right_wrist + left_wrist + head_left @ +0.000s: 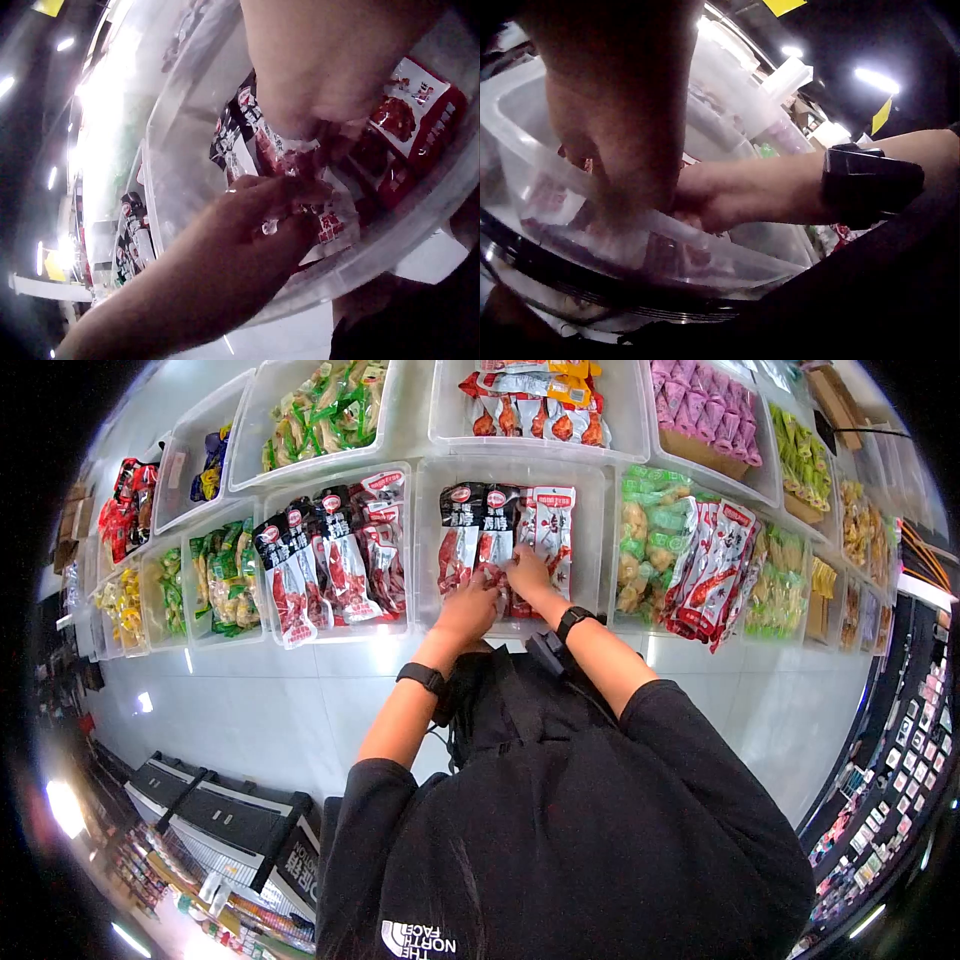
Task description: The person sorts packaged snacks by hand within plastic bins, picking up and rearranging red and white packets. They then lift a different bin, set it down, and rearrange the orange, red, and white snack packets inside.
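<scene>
A clear plastic bin (592, 575) in front of me holds a row of flat snack packets. Two black-topped packets (497, 520) with red meat-like contents lie at its left and middle, beside red-and-white packets (553, 510) on the right. My left hand (468, 610) reaches over the bin's near edge and grips the lower end of the middle black-topped packet. Close beside it, my right hand (532, 575) pinches at the same packet with curled fingers. In the right wrist view the left hand (277, 214) and right hand (322, 90) nearly meet over the packet; their fingertips are partly hidden.
To the left, another bin (408, 550) holds black-topped packets (290, 580) that lean over its front edge. A bin on the right carries green bags (640, 540) and red-and-white packets (712, 570). Behind are bins of more packets (535, 410). A black crate (225, 815) stands at lower left.
</scene>
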Available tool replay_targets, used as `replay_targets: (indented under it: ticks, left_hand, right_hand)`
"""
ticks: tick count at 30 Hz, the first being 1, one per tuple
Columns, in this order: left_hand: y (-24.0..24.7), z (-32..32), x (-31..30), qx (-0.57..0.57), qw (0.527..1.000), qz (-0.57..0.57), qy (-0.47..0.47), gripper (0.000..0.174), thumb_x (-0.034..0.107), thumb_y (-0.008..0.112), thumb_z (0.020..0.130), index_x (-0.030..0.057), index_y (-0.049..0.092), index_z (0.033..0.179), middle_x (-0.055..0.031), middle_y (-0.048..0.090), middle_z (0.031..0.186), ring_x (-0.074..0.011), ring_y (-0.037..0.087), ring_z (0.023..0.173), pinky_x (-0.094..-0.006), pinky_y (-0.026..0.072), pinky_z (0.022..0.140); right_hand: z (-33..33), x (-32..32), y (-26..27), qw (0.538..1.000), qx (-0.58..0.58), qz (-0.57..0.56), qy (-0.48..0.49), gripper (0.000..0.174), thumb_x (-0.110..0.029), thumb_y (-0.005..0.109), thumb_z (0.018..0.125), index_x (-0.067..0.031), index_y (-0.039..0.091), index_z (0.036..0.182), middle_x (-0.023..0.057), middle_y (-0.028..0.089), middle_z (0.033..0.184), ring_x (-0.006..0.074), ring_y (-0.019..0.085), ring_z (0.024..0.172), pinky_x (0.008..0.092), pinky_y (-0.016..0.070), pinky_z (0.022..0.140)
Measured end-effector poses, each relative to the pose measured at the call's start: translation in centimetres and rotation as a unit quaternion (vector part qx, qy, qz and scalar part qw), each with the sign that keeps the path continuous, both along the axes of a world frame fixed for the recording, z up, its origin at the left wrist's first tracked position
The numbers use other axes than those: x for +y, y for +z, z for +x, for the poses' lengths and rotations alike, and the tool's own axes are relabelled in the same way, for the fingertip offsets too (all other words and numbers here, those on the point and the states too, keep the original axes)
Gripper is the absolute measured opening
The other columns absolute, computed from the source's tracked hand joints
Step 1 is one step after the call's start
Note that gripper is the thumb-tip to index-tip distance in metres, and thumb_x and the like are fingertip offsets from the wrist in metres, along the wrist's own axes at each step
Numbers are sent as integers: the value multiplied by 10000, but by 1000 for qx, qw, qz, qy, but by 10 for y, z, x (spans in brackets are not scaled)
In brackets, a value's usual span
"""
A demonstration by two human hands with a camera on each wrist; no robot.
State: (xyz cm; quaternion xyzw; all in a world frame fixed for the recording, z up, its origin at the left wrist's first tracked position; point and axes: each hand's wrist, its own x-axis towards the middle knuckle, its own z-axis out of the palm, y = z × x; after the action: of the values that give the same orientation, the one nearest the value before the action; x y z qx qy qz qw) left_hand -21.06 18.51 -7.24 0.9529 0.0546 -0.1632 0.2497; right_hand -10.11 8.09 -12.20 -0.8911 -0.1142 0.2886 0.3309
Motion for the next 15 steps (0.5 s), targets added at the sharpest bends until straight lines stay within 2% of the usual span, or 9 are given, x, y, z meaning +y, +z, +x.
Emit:
replay_targets:
  ticks: [3, 6, 8, 15]
  left_hand:
    - [-3, -4, -1, -36, 999, 7, 12, 201, 178, 491, 804, 72, 616, 920, -166, 522, 1026, -339, 525, 999, -455, 460, 814]
    - [-9, -4, 0, -50, 999, -3, 14, 208, 184, 494, 799, 78, 617, 929, -175, 521, 1032, -346, 524, 996, -457, 463, 802]
    - [-10, -1, 2, -47, 999, 6, 9, 208, 182, 495, 795, 77, 617, 928, -179, 519, 1031, -348, 524, 993, -458, 461, 799]
    - [-2, 2, 1, -36, 999, 9, -2, 227, 158, 510, 767, 58, 599, 950, -188, 515, 1054, -364, 514, 1007, -459, 456, 800]
  right_hand:
    - [1, 1, -11, 1000, -17, 7, 20, 217, -112, 529, 754, -8, 512, 944, 235, 585, 943, 429, 543, 903, 489, 427, 783]
    - [1, 1, -12, 998, -47, 17, 37, 199, -105, 525, 752, -7, 501, 924, 244, 583, 929, 428, 545, 896, 495, 421, 771]
    - [4, 0, -11, 997, -50, 27, 51, 180, -136, 535, 775, 3, 500, 885, 239, 582, 864, 415, 554, 845, 466, 426, 735]
    - [2, -2, -12, 997, -47, 52, 35, 167, -118, 546, 764, -1, 503, 874, 234, 590, 839, 411, 558, 836, 471, 423, 724]
